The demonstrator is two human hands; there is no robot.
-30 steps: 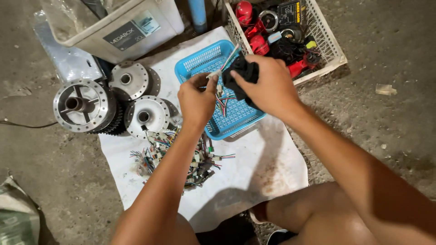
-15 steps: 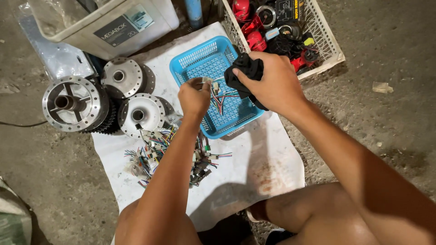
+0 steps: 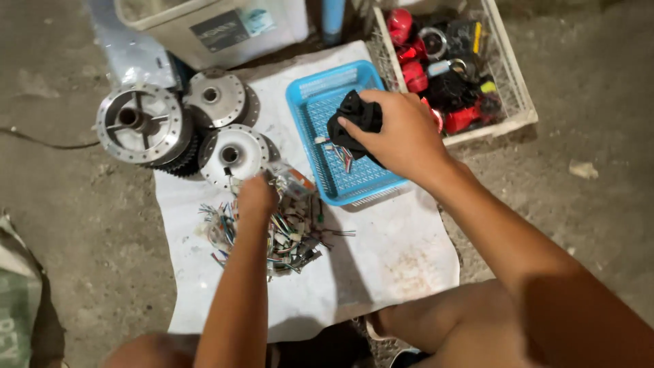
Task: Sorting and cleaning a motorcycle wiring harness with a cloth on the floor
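Black plastic, a switch-like part [image 3: 355, 126] with short coloured wires [image 3: 338, 152] trailing from its lower edge, is sitting in the person's right hand [image 3: 402, 133]. In the head view, that hand is hovering over the blue perforated tray [image 3: 320, 102], its fingers curled around the part and the thumb pressing on its near face. The left hand [image 3: 257, 195] is reaching down to the pile of small wires and connectors [image 3: 286, 235] lying on the white sheet [image 3: 381, 266]; its fingers are bunched together at the top of the pile, though what they are pinching cannot be told, since the back of the hand is hiding the tips.

Three round metal hub parts are lying just left of the tray: a large flanged one [image 3: 139, 124] half off the sheet, a flatter one [image 3: 216, 97] behind, and a third [image 3: 234, 155] just beside the left hand. A white wire basket [image 3: 521, 95] of red and black parts is standing right of the tray, touching its far corner. A pale plastic bin [image 3: 211, 27] is standing at the sheet's far edge, on the concrete floor [image 3: 586, 82].
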